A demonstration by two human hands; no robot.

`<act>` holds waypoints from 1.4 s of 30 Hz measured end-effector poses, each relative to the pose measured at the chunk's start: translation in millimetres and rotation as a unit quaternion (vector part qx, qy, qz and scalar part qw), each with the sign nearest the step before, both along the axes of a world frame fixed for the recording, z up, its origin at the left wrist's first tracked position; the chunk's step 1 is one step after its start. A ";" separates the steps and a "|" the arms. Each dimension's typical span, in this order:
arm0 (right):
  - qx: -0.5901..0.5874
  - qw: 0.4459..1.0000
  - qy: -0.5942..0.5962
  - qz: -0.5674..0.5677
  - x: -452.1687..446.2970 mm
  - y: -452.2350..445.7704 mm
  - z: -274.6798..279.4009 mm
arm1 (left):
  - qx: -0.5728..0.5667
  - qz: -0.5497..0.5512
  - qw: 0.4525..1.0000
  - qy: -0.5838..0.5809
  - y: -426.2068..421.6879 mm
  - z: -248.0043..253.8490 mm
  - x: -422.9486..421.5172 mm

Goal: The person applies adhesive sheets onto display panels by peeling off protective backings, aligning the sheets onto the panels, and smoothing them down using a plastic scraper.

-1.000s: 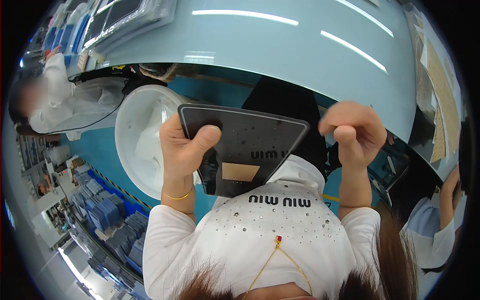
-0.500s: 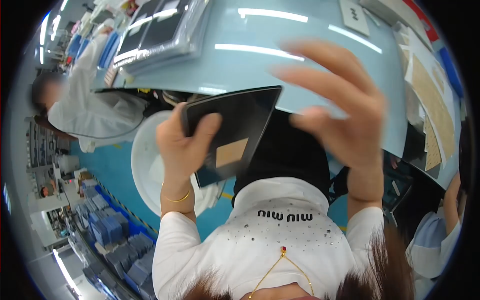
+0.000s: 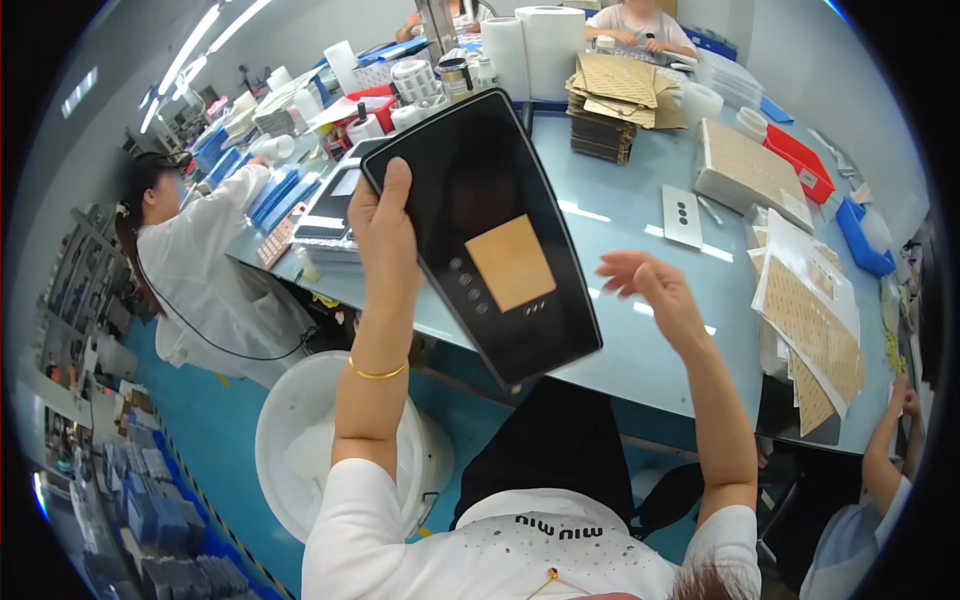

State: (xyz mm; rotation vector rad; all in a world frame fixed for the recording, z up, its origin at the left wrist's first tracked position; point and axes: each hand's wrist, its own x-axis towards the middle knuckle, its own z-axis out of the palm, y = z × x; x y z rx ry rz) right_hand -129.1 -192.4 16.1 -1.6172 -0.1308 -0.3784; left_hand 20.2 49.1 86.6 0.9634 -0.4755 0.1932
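left hand (image 3: 385, 225) pinches the dark panel (image 3: 480, 215) by its edge, tilted, up near the counter (image 3: 640, 365); right hand (image 3: 655, 295) hangs apart, fingers loosely spread (nothing held). gripping only the margin should limit smudges.

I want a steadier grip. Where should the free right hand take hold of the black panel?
Probably by the long right edge of the black panel, bringing the right hand in from the right and pinching front and back. The panel is thin and flat, that edge is unheld, and the left hand grips the opposite side.
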 end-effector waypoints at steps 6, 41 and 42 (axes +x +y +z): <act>0.048 0.995 0.079 0.037 -9.3 3.1 -28.6 | -0.014 -0.003 0.997 -0.071 -33.7 -1.3 20.3; 0.021 0.994 0.038 -0.099 17.9 -62.0 -17.3 | 0.303 -0.135 0.942 -0.050 -105.4 -36.3 51.8; 0.043 0.994 0.039 -0.092 19.5 -58.7 -15.7 | 0.249 -0.173 0.952 -0.042 -117.0 -55.4 34.4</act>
